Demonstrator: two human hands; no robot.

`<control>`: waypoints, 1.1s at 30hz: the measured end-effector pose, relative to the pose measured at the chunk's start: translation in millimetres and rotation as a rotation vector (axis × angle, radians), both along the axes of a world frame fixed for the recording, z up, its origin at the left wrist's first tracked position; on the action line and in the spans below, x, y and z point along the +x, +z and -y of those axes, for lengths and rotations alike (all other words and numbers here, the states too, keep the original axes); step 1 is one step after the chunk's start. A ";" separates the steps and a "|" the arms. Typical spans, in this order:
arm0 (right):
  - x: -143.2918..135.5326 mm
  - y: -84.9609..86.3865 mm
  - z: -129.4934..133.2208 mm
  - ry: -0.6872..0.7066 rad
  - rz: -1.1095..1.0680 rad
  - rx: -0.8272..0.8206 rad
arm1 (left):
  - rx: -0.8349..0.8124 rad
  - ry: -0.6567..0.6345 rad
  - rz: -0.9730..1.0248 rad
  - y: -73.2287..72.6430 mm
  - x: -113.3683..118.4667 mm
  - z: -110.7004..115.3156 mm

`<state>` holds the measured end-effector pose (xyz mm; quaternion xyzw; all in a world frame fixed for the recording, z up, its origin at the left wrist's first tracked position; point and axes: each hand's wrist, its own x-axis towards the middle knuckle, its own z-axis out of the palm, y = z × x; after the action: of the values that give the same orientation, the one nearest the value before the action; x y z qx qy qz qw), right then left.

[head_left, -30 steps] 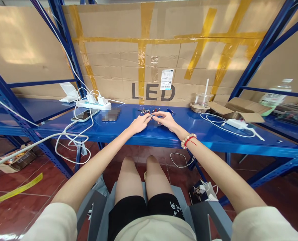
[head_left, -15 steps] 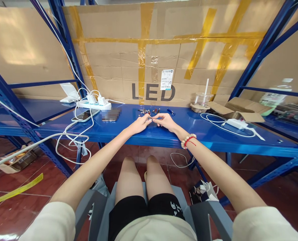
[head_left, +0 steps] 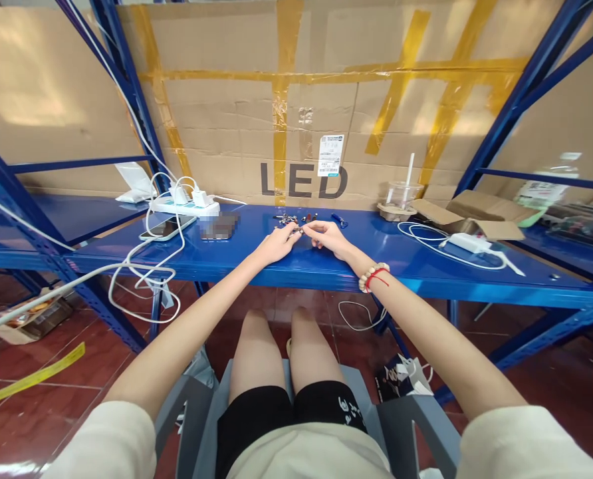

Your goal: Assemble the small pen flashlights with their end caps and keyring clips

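Over the blue table (head_left: 227, 258), my left hand (head_left: 278, 245) and my right hand (head_left: 328, 237) meet at the fingertips. Both are closed in a pinch around a tiny dark and shiny piece (head_left: 300, 230), too small to name. Just beyond my left fingers lies a small pile of metal and coloured bits (head_left: 286, 219). A few red and dark pieces (head_left: 309, 217) sit to its right. Farther right, behind my right hand, is a blue item (head_left: 338, 220) with a loop.
On the left are a white power strip (head_left: 187, 209), a phone (head_left: 169, 228), a blurred flat object (head_left: 219, 227) and white cables. To the right stand a cup (head_left: 400, 196), a white adapter (head_left: 470, 243) and an open carton (head_left: 490, 209). A cardboard wall rises behind.
My fingertips have shifted slightly around the tiny piece, and the right fingers are drawn in more. The whole view has moved a little.
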<state>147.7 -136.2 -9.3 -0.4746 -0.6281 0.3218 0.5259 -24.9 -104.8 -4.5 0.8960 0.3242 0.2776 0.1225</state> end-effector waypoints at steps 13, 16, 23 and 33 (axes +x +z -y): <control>1.3 -0.4 -0.8 -0.044 -0.079 0.019 | -0.010 -0.020 0.031 2.0 -1.6 0.4; 2.1 -1.7 -1.8 -0.016 -0.066 0.021 | 0.003 -0.039 0.045 0.9 -1.4 -1.9; 1.1 1.9 1.1 -0.022 -0.113 0.005 | 0.029 -0.065 0.068 1.7 -1.1 -2.1; 1.5 1.4 -0.1 -0.003 -0.120 0.011 | 0.015 -0.089 0.086 2.1 -2.0 -1.4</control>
<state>149.2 -136.2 -7.9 -0.4527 -0.5963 0.3455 0.5657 -26.9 -103.5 -2.4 0.8976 0.2764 0.3128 0.1419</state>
